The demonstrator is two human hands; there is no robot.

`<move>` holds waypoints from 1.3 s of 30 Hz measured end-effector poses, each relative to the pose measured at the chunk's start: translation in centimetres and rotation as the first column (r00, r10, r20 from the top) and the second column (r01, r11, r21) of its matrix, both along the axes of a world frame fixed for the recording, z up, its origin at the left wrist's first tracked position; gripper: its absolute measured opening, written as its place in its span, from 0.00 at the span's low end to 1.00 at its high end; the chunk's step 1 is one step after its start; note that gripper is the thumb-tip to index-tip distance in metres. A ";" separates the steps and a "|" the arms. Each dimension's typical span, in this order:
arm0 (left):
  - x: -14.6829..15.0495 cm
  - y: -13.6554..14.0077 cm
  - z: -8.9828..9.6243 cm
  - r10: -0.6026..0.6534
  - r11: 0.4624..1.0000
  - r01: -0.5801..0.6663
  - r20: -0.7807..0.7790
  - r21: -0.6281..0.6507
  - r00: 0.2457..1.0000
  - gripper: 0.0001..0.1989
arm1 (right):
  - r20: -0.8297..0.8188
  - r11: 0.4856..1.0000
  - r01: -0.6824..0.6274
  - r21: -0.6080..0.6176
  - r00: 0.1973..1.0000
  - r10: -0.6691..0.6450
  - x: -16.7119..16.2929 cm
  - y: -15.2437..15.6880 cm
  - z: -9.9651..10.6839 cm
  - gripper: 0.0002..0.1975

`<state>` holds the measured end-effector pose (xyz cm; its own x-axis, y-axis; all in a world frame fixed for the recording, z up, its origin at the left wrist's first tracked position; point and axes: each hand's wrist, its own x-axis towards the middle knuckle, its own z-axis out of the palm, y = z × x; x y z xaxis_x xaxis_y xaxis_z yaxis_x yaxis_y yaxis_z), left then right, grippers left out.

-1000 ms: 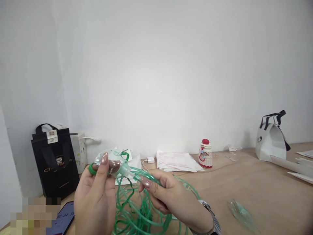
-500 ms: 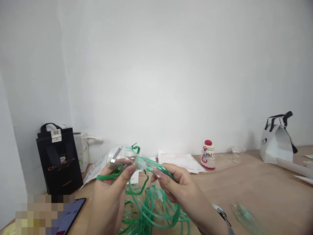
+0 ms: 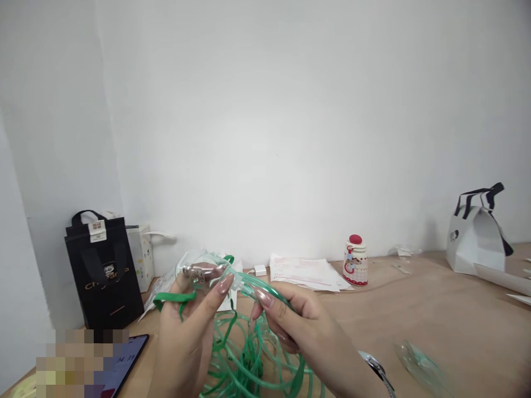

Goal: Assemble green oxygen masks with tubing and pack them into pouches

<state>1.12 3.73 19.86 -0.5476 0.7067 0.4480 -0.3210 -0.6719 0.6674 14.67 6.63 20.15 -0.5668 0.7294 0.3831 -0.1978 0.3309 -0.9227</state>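
Note:
My left hand (image 3: 194,309) is closed around a clear oxygen mask (image 3: 199,258), its thumb on the side toward the connector. A green strap (image 3: 172,299) hangs from the mask over that hand. My right hand (image 3: 296,318) pinches green tubing (image 3: 271,292) close to the pale connector (image 3: 238,282) at the mask's end; the tube end meets the connector, though how firmly I cannot tell. Beneath both hands lies a tangled heap of green tubing and straps (image 3: 249,362), partly hidden by them.
Another clear mask (image 3: 421,362) rests at the right. Papers (image 3: 305,272), a small white block (image 3: 260,270) and a red-capped bottle (image 3: 355,262) line the wall. A black bag (image 3: 103,276) and a phone (image 3: 126,365) are at left; a white bag (image 3: 477,243) stands far right.
The mask has turned in my left hand, and its metal strip no longer shows the same way. My right hand has shifted slightly left, nearer the connector. The view has moved a little.

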 end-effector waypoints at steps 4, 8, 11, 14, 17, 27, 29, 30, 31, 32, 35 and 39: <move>-0.5 0.2 0.2 0.012 1.000 -0.014 -0.100 -0.017 0.995 0.08 | 0.071 0.998 0.021 0.057 0.997 -0.025 0.4 0.3 0.3 0.17; -1.4 0.8 0.0 0.193 0.971 -0.217 -0.203 -0.101 0.960 0.12 | 0.129 0.998 0.023 0.067 0.991 -0.031 0.7 0.2 0.6 0.18; -2.1 1.0 -0.2 0.165 0.971 -0.205 -0.279 -0.121 0.946 0.14 | 0.136 0.999 0.007 0.038 0.991 -0.012 0.8 0.1 0.7 0.17; -2.2 0.7 -0.2 0.118 0.981 -0.160 -0.319 -0.108 0.940 0.14 | 0.129 0.999 -0.032 -0.013 0.991 0.034 0.9 0.1 0.7 0.17; -1.7 0.1 -0.1 0.066 0.980 -0.115 -0.281 -0.161 0.958 0.13 | 0.096 0.993 -0.081 -0.086 0.991 0.089 0.9 0.2 0.7 0.17; -2.0 0.5 -1.0 -0.005 0.985 -0.046 -0.294 -0.165 0.956 0.12 | -0.026 0.972 -0.141 -0.188 0.990 0.139 0.9 0.2 0.7 0.15; -2.3 0.7 -1.3 -0.003 0.988 -0.047 -0.324 -0.147 0.946 0.12 | -0.040 0.973 -0.138 -0.187 0.990 0.133 0.9 0.3 0.7 0.15; -2.3 0.8 -1.4 -0.003 0.989 -0.048 -0.348 -0.138 0.938 0.11 | -0.043 0.973 -0.137 -0.185 0.990 0.131 0.9 0.3 0.7 0.15; -2.3 0.7 -1.5 0.001 0.990 -0.053 -0.373 -0.130 0.928 0.11 | -0.046 0.974 -0.133 -0.183 0.991 0.127 0.8 0.3 0.7 0.15; -2.2 0.7 -1.5 0.011 0.990 -0.065 -0.395 -0.125 0.919 0.10 | -0.048 0.976 -0.127 -0.179 0.992 0.120 0.8 0.3 0.7 0.15; -1.7 0.4 -1.4 0.083 0.983 -0.141 -0.411 -0.114 0.908 0.09 | -0.039 0.982 -0.096 -0.165 0.995 0.091 0.7 0.4 0.6 0.15; -0.9 0.3 -1.2 0.199 0.963 -0.254 -0.388 -0.095 0.900 0.08 | 0.045 0.996 0.013 -0.086 0.999 -0.009 0.2 0.5 0.2 0.16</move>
<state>0.25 4.04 18.67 -0.5136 0.6533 0.5563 0.1181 -0.5883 0.8000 14.88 7.14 20.39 -0.5738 0.7647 0.2931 -0.1523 0.2520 -0.9557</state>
